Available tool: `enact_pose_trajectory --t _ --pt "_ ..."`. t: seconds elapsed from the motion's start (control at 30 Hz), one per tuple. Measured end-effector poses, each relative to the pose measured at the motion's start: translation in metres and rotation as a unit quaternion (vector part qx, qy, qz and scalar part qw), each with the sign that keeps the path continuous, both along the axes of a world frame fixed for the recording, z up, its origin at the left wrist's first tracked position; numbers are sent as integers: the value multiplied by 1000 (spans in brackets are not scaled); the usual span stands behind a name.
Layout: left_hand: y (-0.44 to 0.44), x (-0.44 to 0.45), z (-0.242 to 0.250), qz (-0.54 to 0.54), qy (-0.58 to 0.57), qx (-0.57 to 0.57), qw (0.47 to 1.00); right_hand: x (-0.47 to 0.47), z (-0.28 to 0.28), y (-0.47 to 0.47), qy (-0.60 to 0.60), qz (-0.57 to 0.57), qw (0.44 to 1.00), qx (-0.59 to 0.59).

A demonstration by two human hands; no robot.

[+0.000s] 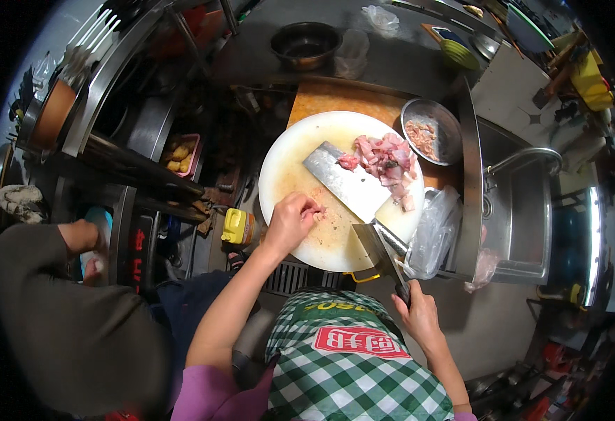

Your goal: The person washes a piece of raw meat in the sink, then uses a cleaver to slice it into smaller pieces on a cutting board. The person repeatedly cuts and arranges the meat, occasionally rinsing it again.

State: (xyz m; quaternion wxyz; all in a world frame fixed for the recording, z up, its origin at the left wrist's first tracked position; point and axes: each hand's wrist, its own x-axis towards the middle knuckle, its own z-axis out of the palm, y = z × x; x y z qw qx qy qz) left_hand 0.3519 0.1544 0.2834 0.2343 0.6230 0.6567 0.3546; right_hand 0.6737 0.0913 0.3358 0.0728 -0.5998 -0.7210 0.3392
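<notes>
A round white cutting board lies before me. Over its lower left part, my left hand pinches a small scrap of raw meat between its fingertips. My right hand grips the dark handle of a cleaver, whose blade reaches over the board's near right edge. A second, wide-bladed cleaver lies flat across the board, its metal handle pointing towards me. A small red meat piece rests on that blade, beside a heap of pale pink raw meat pieces at the board's upper right.
A metal bowl with meat pieces stands behind the board at right. Plastic bags lie between the board and the steel sink. A dark metal basin stands farther back. At left are a yellow jug and another person.
</notes>
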Motion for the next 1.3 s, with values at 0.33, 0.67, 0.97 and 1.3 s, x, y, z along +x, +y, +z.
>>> enact_pose_trajectory --t 0.33,0.67,0.97,1.3 --pt "-61 -4 -49 104 53 -24 993 4 -4 2 20 -19 999 -24" --pt "-15 50 -54 101 -78 -57 990 1 -14 -11 54 -75 995 -35" --pt "-18 7 -39 76 -532 -246 807 -3 -14 -17 32 -66 997 14" --pt "-23 -22 -30 106 -460 -339 813 0 -12 -9 39 -89 994 -42"
